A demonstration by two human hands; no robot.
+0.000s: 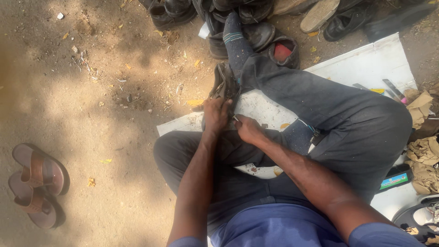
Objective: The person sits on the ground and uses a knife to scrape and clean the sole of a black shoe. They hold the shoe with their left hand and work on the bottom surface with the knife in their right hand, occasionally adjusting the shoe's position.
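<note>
A dark, worn shoe (222, 83) sits at the centre of a downward view, braced against the outstretched leg of a person seated on the ground. Its long axis runs from about seven o'clock to one o'clock, the far end pointing away from the body. The left hand (216, 115) lies at the shoe's six o'clock end, fingers curled over it and clamped on the near edge. The right hand (248, 129) sits just beside it, at about four o'clock from the shoe, fingers pinched together on something small and pale that is too tiny to make out; the left hand is the nearer of the two. Under the legs lies a white board (366, 61) on bare dirt. At one o'clock a heap of dark shoes (256, 20) stands by the socked foot. At three o'clock small hand tools (393, 89) lie on the board's edge, with crumpled brown paper (423, 151) below them; no open container shows its contents. At eight o'clock, well apart, a pair of brown sandals (37, 183) rests on the dirt.
</note>
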